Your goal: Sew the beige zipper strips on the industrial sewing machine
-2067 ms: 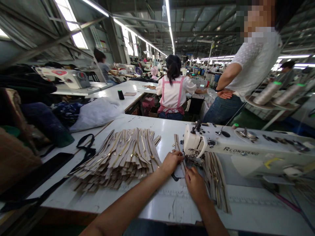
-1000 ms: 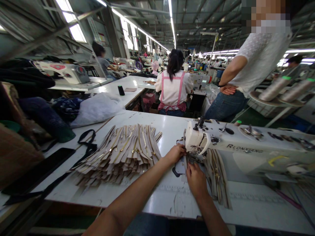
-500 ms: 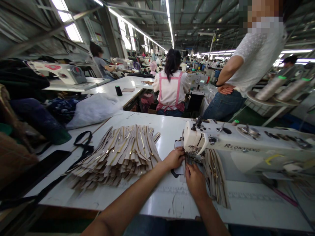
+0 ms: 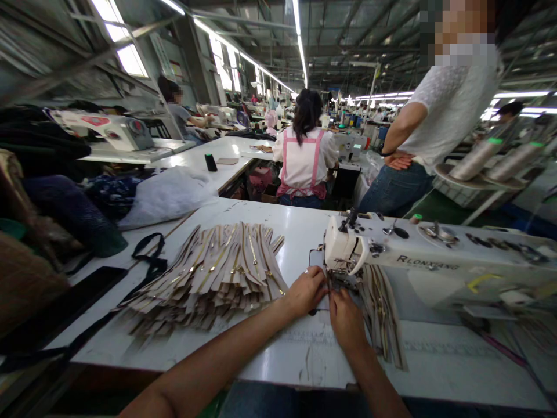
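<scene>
Just below the needle area of a white sewing machine (image 4: 409, 249), my left hand (image 4: 308, 288) has its fingers closed on a narrow dark strip (image 4: 329, 283). Close beside it on the right, my right hand (image 4: 346, 316) pinches near the lower end of the same strip. The strip is mostly hidden by the fingers. A wide pile of beige zipper strips with gold teeth (image 4: 217, 267) lies to the left of my hands. A smaller bunch of zipper strips (image 4: 385, 313) lies under the machine arm, right of my right hand.
A black strap (image 4: 150, 249) and a dark tray (image 4: 69, 302) lie at the left. Behind them is a white plastic bag (image 4: 169, 191). One person (image 4: 304, 151) sits beyond the table; another (image 4: 448, 110) stands at the right near thread cones (image 4: 476, 159).
My left hand has moved slightly down, toward me, and its fingers have bent more. My right hand has barely shifted. The piles of zippers look unchanged.
</scene>
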